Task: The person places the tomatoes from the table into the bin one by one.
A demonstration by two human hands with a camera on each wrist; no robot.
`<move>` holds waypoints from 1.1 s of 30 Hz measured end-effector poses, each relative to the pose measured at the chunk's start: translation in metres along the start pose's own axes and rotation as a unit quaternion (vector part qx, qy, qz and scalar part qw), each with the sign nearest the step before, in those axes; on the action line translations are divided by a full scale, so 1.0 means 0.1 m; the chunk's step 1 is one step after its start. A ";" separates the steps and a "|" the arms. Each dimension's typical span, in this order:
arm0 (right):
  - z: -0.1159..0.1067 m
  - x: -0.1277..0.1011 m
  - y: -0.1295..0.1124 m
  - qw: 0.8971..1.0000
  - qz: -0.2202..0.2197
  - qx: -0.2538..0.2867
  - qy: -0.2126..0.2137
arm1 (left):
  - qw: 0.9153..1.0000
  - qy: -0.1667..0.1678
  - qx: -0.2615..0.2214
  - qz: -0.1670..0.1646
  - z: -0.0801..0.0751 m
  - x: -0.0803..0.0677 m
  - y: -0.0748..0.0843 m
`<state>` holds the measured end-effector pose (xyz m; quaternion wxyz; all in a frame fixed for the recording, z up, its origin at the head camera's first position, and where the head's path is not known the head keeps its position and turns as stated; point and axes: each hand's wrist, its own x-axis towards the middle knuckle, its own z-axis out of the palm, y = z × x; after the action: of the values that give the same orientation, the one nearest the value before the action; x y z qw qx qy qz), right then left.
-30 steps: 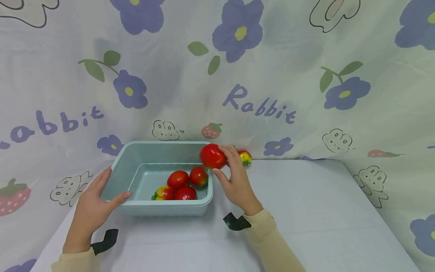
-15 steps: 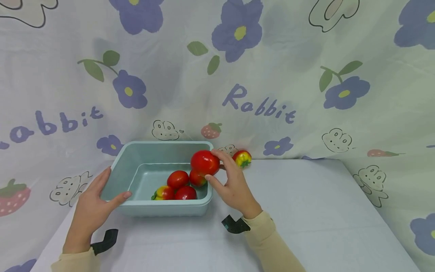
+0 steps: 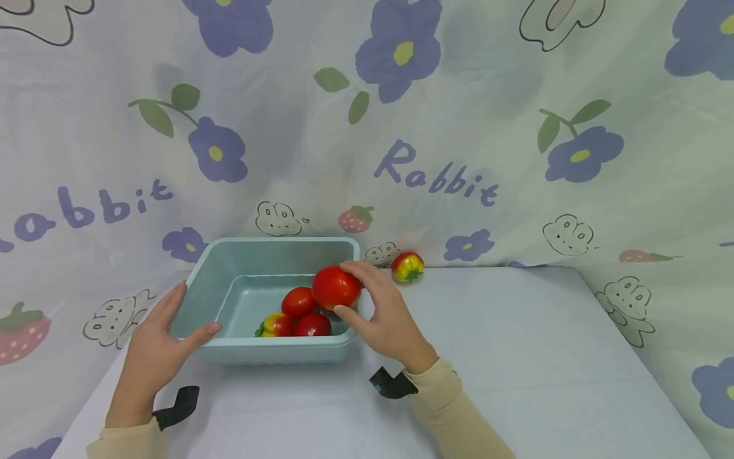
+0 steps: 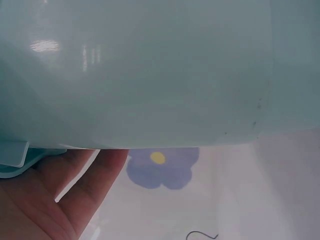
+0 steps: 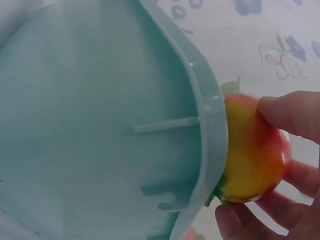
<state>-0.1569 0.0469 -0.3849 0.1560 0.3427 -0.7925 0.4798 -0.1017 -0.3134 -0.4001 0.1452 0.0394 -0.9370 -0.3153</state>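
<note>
My right hand (image 3: 385,315) holds a shiny red tomato (image 3: 335,288) between thumb and fingers, over the right rim of a pale green plastic bin (image 3: 269,342). In the right wrist view the tomato (image 5: 252,150) shows a yellow underside and green leaves behind the bin's rim (image 5: 216,130). Two red tomatoes (image 3: 299,302) (image 3: 313,324) and a red-and-yellow bell pepper (image 3: 280,324) lie inside at the right; another tomato there is hidden behind the held one. My left hand (image 3: 156,354) grips the bin's front left corner, thumb over the rim, fingers along the outer side.
A red-and-yellow bell pepper (image 3: 408,267) lies at the back of the table, right of the bin. The white-covered table (image 3: 533,357) meets a printed cloth backdrop (image 3: 321,146). Both forearms come in from the front.
My right hand has moved left and down with the tomato, from the bin's right rim to over its right end. The bell pepper behind now shows fully. The left hand stays put.
</note>
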 end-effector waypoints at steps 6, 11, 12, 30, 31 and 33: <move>0.06 -0.02 0.00 1.000 -0.002 -0.008 -0.017 | 1.000 0.003 -0.005 0.006 0.00 0.00 -0.01; 0.09 -0.03 0.00 0.999 -0.003 -0.027 -0.035 | 1.000 0.004 -0.003 0.008 0.00 0.01 -0.02; 0.09 -0.03 0.00 0.999 -0.002 -0.031 -0.039 | 1.000 0.004 -0.003 0.008 0.00 0.01 -0.02; 0.07 -0.03 0.05 0.997 0.000 -0.070 -0.031 | 1.000 0.001 -0.003 0.012 0.00 0.01 -0.03; 0.06 -0.03 0.06 0.997 0.001 -0.070 -0.029 | 1.000 0.001 -0.003 0.013 0.00 0.00 -0.03; 0.04 -0.02 0.08 0.997 0.003 -0.069 -0.023 | 1.000 0.003 -0.003 0.014 0.00 0.00 -0.04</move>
<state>-0.1604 0.0464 -0.3932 0.1601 0.3393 -0.8282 0.4162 -0.1021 -0.3163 -0.4021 0.1523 0.0264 -0.9361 -0.3160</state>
